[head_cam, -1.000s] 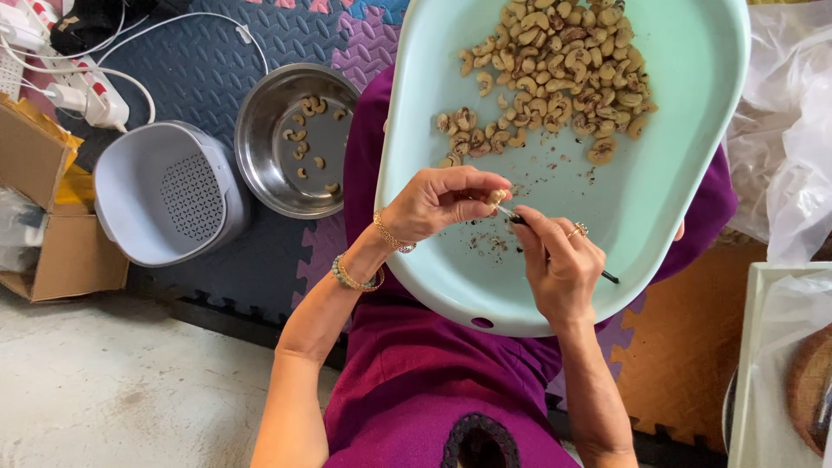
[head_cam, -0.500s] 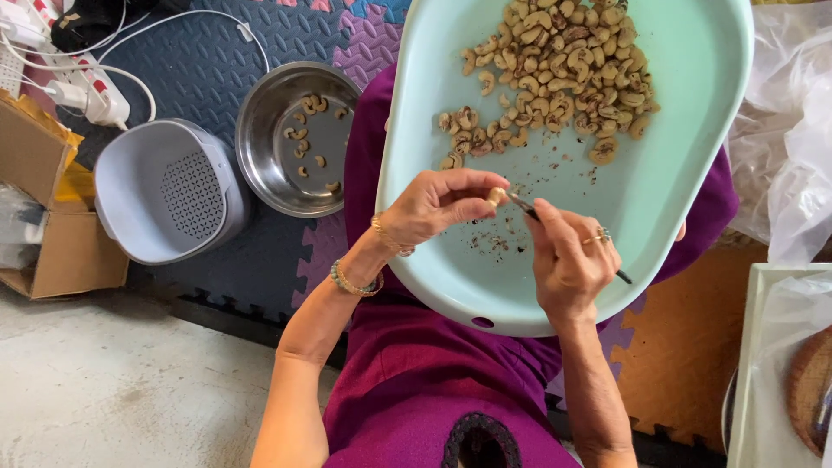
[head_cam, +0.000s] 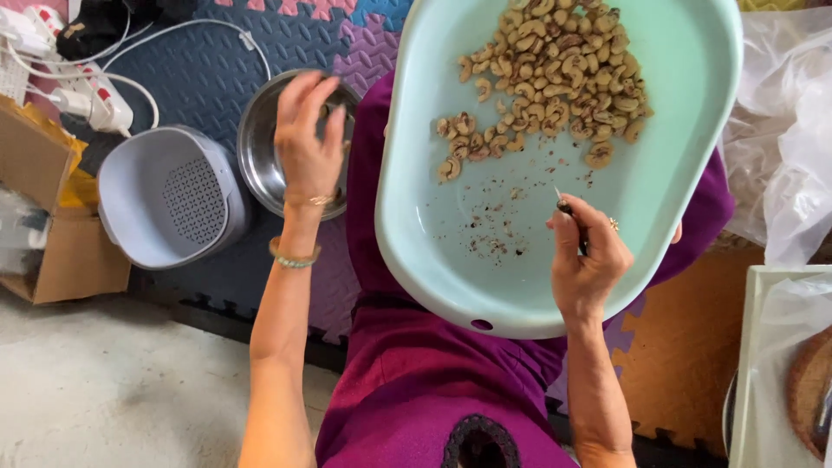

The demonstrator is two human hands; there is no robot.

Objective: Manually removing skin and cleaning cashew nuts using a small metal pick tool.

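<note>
Head view, looking straight down at a seated person's lap. A pale green oval tray [head_cam: 693,130] is resting across the lap, its long axis running from about 7 o'clock to 1 o'clock. A heap of cashew nuts [head_cam: 546,82] is lying in its far half, toward 12 o'clock, with brown flecks of skin scattered nearer the middle.

The right hand [head_cam: 585,260] is hovering over the tray's near half, at about 4 o'clock from the frame's centre. Its grip is closing around a thin dark tool [head_cam: 565,208], whose fine tip is pointing toward 11 o'clock; the handle is hidden inside the fist.

The left hand [head_cam: 308,143] is reaching out at 10 o'clock, over a round steel bowl [head_cam: 256,160] on the foam floor mat [head_cam: 199,69]. Its fingers are spreading apart, holding nothing visible. The hand is covering much of the bowl, so its contents are hard to make out.

A grey plastic basket [head_cam: 169,199] is sitting just beside the bowl at 9 o'clock.
</note>
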